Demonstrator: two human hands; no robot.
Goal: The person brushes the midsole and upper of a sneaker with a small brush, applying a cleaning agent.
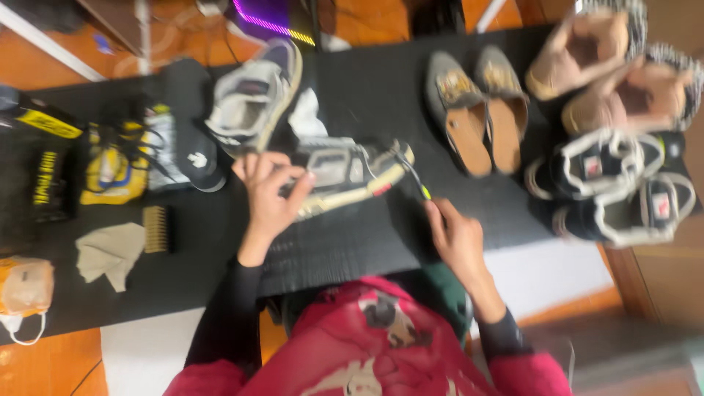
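Note:
A grey, white and black sneaker (352, 174) lies on its side in the middle of a black mat (337, 242). My left hand (270, 192) grips its heel end. My right hand (456, 236) holds a thin tool with a yellow-green handle (415, 179), and the tool's tip touches the sneaker's toe end. The frame is blurred. My red top fills the bottom of the view.
A second grey-white sneaker (253, 95) lies behind, beside a dark insole (192, 125). Tan flat shoes (480, 110), fuzzy pink slippers (612, 66) and black-white sneakers (623, 191) sit at right. At left are a brush (156, 229), a beige cloth (110, 253) and yellow-black packages (73, 161).

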